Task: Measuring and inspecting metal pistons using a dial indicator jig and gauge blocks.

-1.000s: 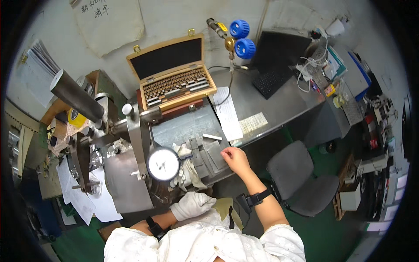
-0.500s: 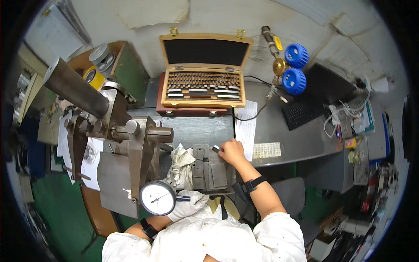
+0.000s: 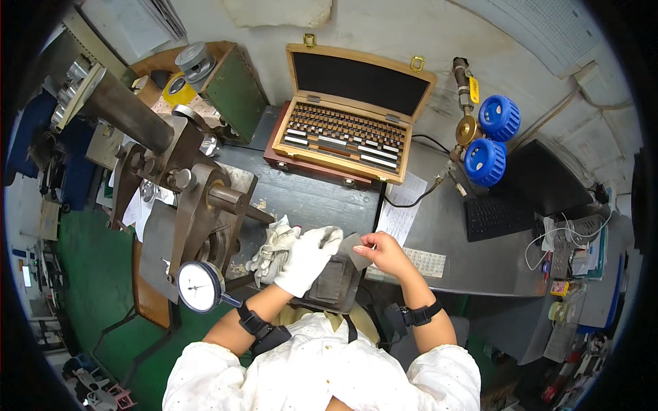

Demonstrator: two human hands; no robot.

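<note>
My right hand (image 3: 385,255), bare, pinches a thin flat grey plate (image 3: 358,253) between thumb and fingers. Close to the plate's left side is my left hand (image 3: 310,259) in a white glove, its fingers curled together. Whatever they hold, if anything, is hidden. Below both hands lie dark grey flat pieces (image 3: 330,281) on a tray at the bench's near edge. A crumpled white glove or cloth (image 3: 275,248) rests just left of my gloved hand. Farther back, an open wooden case (image 3: 291,145) holds rows of gauge blocks (image 3: 343,137).
At left stands a heavy metal stand (image 3: 195,185) with a round dial gauge (image 3: 199,286) jutting toward me. Blue-knobbed valves (image 3: 499,116) hang at the back right, above a black keyboard (image 3: 499,218). Written sheets (image 3: 401,212) lie right of the case.
My gloved left hand has risen from beside the dial gauge to the tray. My right hand, earlier pinching a small block, now holds up the grey plate. The view has shifted and tilted.
</note>
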